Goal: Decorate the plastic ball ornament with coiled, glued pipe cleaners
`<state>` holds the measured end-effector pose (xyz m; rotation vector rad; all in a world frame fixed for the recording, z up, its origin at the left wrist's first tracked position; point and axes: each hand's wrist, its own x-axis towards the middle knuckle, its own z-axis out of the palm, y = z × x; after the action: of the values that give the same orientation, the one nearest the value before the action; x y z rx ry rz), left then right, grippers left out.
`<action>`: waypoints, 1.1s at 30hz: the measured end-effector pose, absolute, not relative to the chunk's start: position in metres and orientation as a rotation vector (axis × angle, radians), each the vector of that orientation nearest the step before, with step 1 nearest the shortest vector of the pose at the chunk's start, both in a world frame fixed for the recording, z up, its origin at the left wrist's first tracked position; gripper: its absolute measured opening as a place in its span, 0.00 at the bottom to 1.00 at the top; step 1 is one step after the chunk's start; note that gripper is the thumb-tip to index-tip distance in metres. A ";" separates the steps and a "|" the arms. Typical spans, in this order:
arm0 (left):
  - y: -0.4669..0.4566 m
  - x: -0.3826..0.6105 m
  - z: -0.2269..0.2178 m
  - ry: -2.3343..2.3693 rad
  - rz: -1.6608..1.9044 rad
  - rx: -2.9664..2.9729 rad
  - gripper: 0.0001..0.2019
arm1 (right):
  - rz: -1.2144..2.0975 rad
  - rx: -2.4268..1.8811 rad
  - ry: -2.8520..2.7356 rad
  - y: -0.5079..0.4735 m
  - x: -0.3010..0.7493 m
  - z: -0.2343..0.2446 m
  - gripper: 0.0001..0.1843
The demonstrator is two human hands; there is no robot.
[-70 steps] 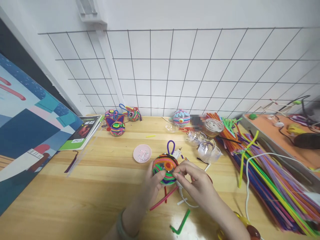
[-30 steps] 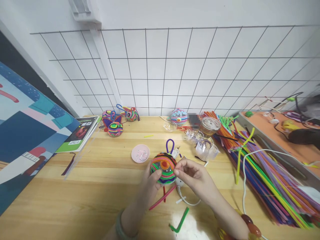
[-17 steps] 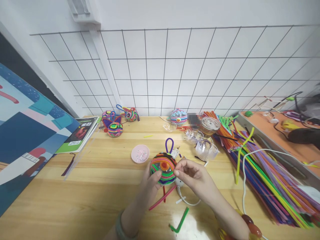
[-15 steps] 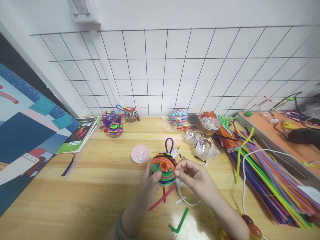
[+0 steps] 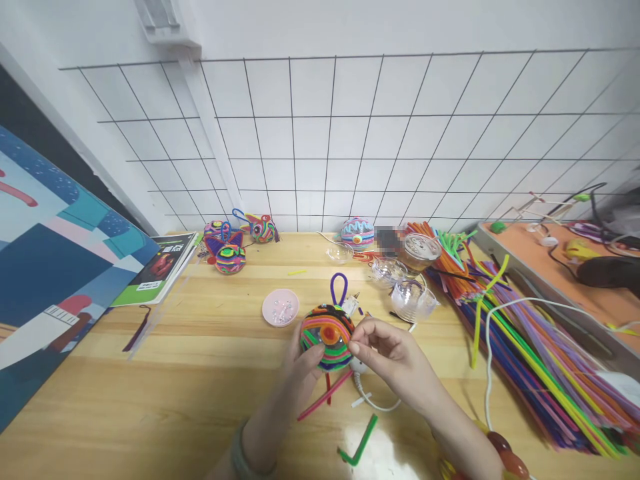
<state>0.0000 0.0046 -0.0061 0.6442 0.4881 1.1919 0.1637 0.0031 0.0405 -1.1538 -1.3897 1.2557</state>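
Observation:
A ball wrapped in striped pipe cleaners point(image 5: 327, 336), with a purple loop on top and an orange spiral on its front, is held just above the wooden table point(image 5: 165, 373). My left hand point(image 5: 300, 370) cups it from below and the left, fingers closed on it. My right hand point(image 5: 387, 353) pinches at the ball's right edge with thumb and forefinger; what is in the pinch is too small to make out. A red pipe cleaner point(image 5: 325, 397) and a bent green one point(image 5: 361, 448) lie under my hands.
A pink dish of beads point(image 5: 281, 307) sits left of the ball. Clear plastic half-shells point(image 5: 413, 299) and a heap of coloured pipe cleaners point(image 5: 540, 347) lie to the right, with a white cable point(image 5: 493, 360). Finished balls point(image 5: 231, 257) and a booklet point(image 5: 163, 265) stand near the grid wall.
The view shifted slightly since the oldest frame. My right hand's pinch has stayed at the ball's right edge, and the ball has turned a little in my left hand.

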 end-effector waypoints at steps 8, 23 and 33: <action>0.004 -0.001 -0.009 0.515 1.185 0.668 0.23 | 1.251 -1.169 -1.390 0.003 0.163 0.042 0.17; 0.005 -0.001 -0.003 0.635 1.186 0.699 0.25 | 1.249 -1.180 -1.383 0.003 0.162 0.042 0.18; 0.006 0.000 -0.003 0.623 1.212 0.703 0.26 | 1.213 -1.166 -1.394 0.003 0.161 0.040 0.16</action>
<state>0.0002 0.0056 -0.0028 0.7026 0.6228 1.2119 0.1614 0.0027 0.0398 -1.1665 -1.3939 1.2128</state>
